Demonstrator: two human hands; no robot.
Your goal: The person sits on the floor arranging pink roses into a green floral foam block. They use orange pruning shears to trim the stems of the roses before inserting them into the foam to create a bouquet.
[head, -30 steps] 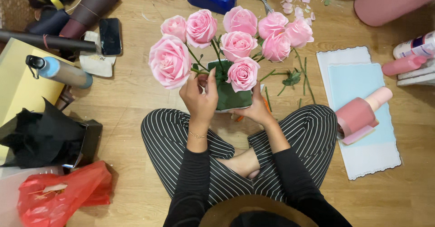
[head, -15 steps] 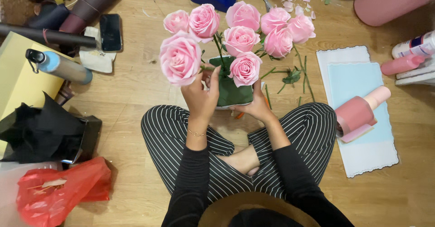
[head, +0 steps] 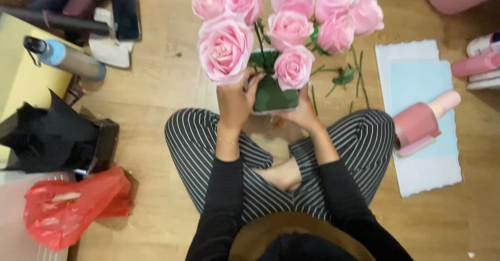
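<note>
Left hand (head: 235,100) grips big pink rose (head: 225,46) by its stem, right hand (head: 301,114) cups green foam block (head: 272,91) between both hands; other pink roses (head: 312,16) stand just above

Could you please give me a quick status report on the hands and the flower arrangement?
Left hand grips the big pink rose. Right hand steadies the green foam block. Loose cut stems lie beside it.

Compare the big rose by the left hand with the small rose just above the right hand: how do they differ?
The big rose has a wider, more open bloom than the small rose. The big rose sits right above the left hand; the small rose sits low over the green foam block that the right hand steadies. Both are pink.
</note>
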